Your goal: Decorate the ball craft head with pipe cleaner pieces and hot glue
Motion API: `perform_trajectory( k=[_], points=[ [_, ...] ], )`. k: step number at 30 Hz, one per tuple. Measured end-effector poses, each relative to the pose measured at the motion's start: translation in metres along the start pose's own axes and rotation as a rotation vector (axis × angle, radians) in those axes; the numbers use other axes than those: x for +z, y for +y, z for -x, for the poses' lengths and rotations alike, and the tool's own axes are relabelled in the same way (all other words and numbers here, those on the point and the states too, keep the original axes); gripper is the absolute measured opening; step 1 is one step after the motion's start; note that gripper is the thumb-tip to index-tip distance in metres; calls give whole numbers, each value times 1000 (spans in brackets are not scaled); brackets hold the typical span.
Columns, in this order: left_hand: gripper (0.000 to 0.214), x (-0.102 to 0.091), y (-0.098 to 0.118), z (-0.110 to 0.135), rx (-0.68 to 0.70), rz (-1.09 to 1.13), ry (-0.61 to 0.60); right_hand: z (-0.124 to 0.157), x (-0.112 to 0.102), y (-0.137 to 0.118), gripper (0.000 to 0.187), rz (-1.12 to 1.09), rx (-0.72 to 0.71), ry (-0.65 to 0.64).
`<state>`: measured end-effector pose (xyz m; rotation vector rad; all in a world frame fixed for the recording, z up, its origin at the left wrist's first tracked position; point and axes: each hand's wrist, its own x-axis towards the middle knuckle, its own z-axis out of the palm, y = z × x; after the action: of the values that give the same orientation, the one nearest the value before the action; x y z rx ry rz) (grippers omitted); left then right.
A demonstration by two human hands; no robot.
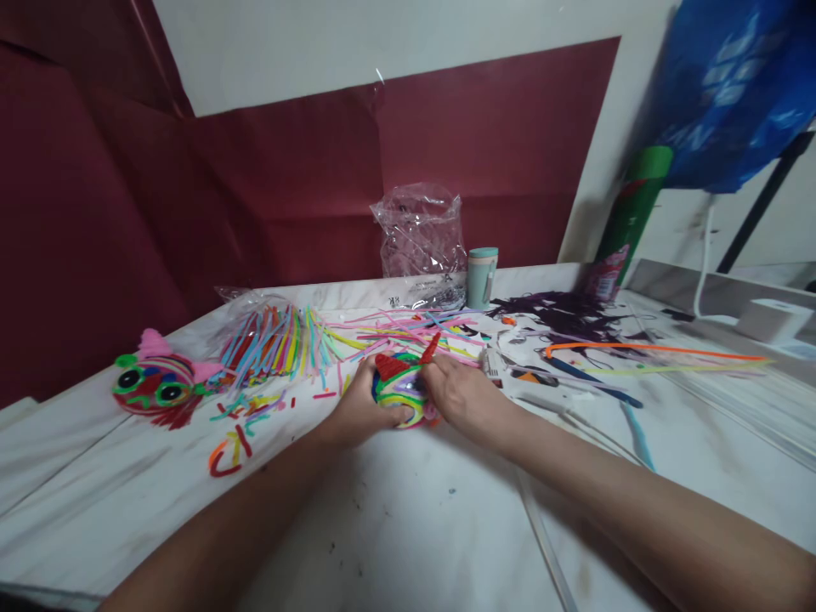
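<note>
Between my hands is a multicoloured pipe-cleaner figure (403,391), striped green, yellow, blue and purple, with red pointed pieces on top. My left hand (363,399) is wrapped round its left side, thumb along the lower front. My right hand (454,387) closes at the upper right, its fingers on the red pointed piece (431,347) there. Part of the figure is hidden behind my fingers. Off to the left sits a similar pipe-cleaner head (153,382) with big black eyes and pink ears.
Bundled pipe cleaners (274,340) and cut scraps (233,450) lie on the left of the marble-patterned table. Behind are a clear plastic bag (421,242) and a lidded cup (481,279). A glue gun (494,364), dark purple strips (561,313) and a green canister (631,225) are to the right.
</note>
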<state>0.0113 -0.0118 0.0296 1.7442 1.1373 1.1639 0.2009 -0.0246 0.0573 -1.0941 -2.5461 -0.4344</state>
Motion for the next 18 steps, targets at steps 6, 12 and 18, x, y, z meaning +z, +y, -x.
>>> perform_trajectory(
  k=[6, 12, 18],
  points=[
    [77, 1, -2, 3, -75, 77, -31, 1, 1, 27, 10, -260, 222, 271],
    [80, -5, 0, 5, -147, 201, -44, 0, -26, 59, 6, -738, 500, 563],
    [79, -21, -3, 3, -216, 290, 67, 3, -42, 75, 11, -817, 600, 642]
  ],
)
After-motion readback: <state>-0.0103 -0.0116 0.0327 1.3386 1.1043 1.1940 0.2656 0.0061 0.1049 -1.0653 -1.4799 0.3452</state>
